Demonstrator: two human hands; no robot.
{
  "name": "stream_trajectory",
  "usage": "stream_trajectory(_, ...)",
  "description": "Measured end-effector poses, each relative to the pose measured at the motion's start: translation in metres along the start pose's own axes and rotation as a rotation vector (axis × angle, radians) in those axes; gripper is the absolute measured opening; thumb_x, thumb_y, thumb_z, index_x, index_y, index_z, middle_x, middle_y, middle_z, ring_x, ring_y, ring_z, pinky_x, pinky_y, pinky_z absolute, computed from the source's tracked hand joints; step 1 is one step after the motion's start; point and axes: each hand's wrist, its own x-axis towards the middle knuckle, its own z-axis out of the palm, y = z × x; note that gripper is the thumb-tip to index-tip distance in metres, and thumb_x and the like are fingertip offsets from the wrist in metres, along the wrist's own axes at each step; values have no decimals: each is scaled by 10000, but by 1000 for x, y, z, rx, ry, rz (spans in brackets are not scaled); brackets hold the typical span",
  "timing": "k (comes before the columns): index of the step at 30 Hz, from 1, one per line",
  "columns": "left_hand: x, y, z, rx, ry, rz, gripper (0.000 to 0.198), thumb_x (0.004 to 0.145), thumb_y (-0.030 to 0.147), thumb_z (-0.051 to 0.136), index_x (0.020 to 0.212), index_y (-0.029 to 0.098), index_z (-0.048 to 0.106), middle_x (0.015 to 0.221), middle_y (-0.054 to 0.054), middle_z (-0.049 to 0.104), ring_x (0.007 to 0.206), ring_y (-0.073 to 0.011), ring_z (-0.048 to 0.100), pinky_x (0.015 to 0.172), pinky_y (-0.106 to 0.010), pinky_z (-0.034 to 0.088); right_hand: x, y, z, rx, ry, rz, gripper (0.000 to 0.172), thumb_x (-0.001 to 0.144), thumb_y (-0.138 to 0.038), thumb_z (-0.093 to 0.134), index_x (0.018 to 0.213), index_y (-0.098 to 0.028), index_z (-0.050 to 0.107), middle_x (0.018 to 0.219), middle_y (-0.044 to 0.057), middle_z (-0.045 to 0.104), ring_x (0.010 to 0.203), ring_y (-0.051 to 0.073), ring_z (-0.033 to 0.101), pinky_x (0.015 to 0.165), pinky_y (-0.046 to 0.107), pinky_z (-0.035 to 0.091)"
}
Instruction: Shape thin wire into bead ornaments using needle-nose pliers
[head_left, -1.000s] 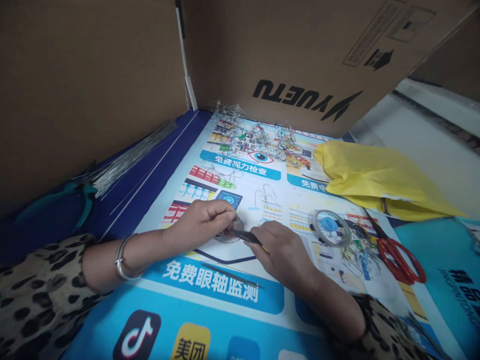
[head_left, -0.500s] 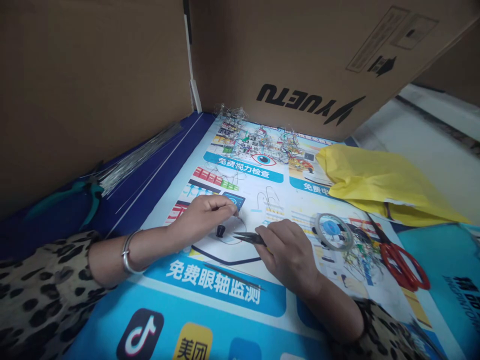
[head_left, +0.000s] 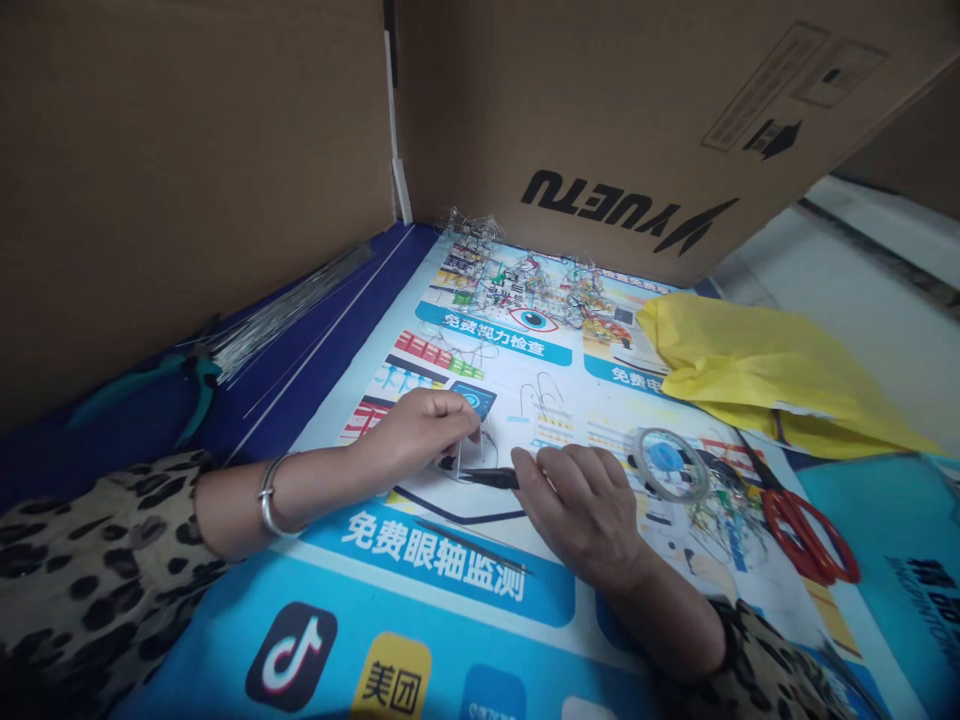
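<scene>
My left hand (head_left: 431, 432) is closed in a pinch on a thin wire (head_left: 460, 460) that hangs below its fingertips. From the right, my right hand (head_left: 581, 500) grips a pair of dark needle-nose pliers (head_left: 491, 478); its handles are hidden in the palm. The tips of the pliers point left and meet the lower end of the wire, just under my left fingers. Whether the jaws are fully closed on it I cannot make out. Both hands are over a printed poster (head_left: 457, 620) spread on the table.
Teal-handled pliers (head_left: 199, 385) and a bundle of straight wires (head_left: 292, 300) lie at left. Tangled wire pieces (head_left: 525, 280) are at the back. A tape roll (head_left: 670, 465), red-handled scissors (head_left: 806, 530) and a yellow bag (head_left: 780, 370) lie at right. Cardboard walls (head_left: 555, 100) stand behind.
The pliers' tips have moved slightly left and now reach the wire under my left hand. The jaws look closer together than before. The whole view has shifted a little.
</scene>
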Motion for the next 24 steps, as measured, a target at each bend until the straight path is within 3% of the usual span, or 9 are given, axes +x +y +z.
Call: stream_trajectory(24,0,1,0,16,-7,-39,226,753,295,507,586,152,559,423,53,412,389,-62,339,398,-188,234,-1,-2,1,6,-31,-9,240,799,-168,567,1036,-188,543,806,34,573,748,178,454,655,345,308)
